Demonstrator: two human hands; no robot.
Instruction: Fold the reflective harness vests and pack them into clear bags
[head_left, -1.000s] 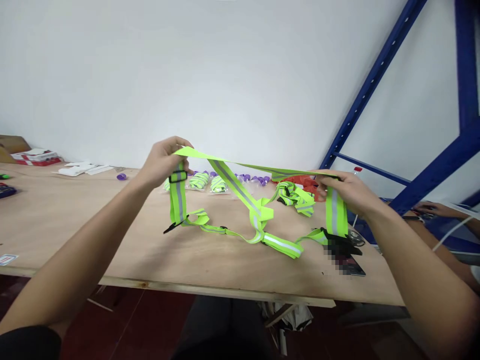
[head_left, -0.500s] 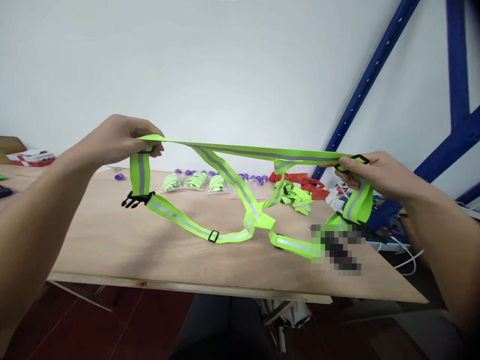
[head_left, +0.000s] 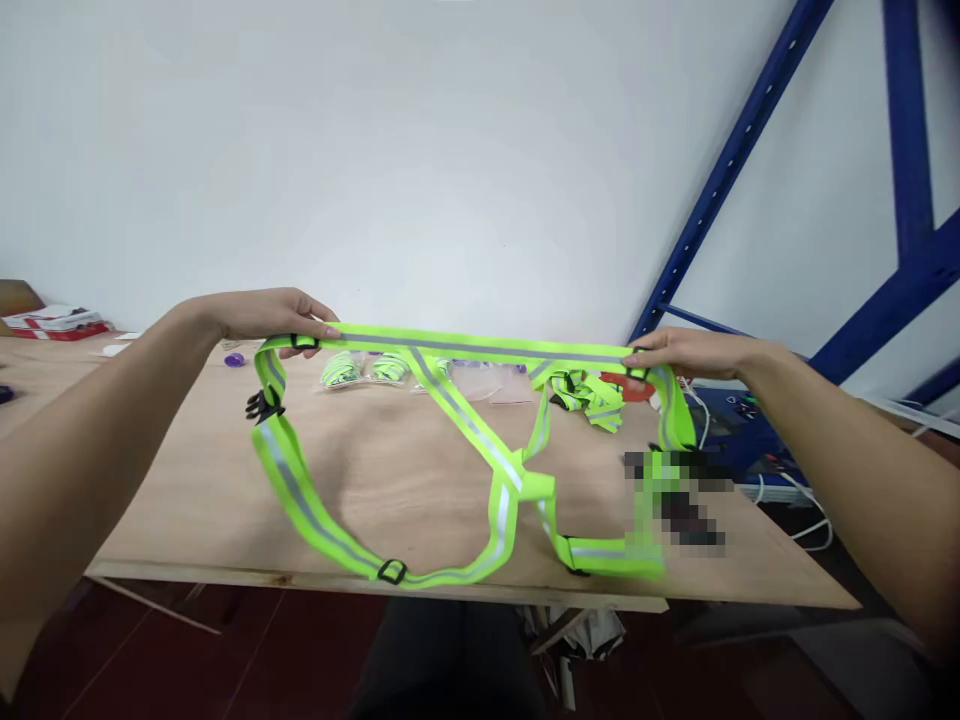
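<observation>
Between my hands stretches a neon yellow-green reflective harness (head_left: pixel 480 347) with a grey stripe along its straps. My left hand (head_left: pixel 274 312) pinches the top strap near a black slider at its left end. My right hand (head_left: pixel 690 352) grips the same strap by another black slider (head_left: pixel 637 364). A black buckle (head_left: pixel 264 406) hangs below my left hand. The lower straps droop in loops toward the front of the table, joined at a crossing piece (head_left: pixel 519 476). Pixelation hides part of the right loop.
On the wooden table (head_left: pixel 195 480) behind the harness lie bagged reflective straps (head_left: pixel 342 370) and a loose strap bundle (head_left: pixel 592 397). A purple item (head_left: pixel 234 360) sits to the left. Blue metal framing (head_left: pixel 739 150) and white cables (head_left: pixel 814 520) are at the right.
Both hands have moved down, the right one also inward to the left. The top strap now shows its flat striped face, and the lower loops hang closer to the table's front edge.
</observation>
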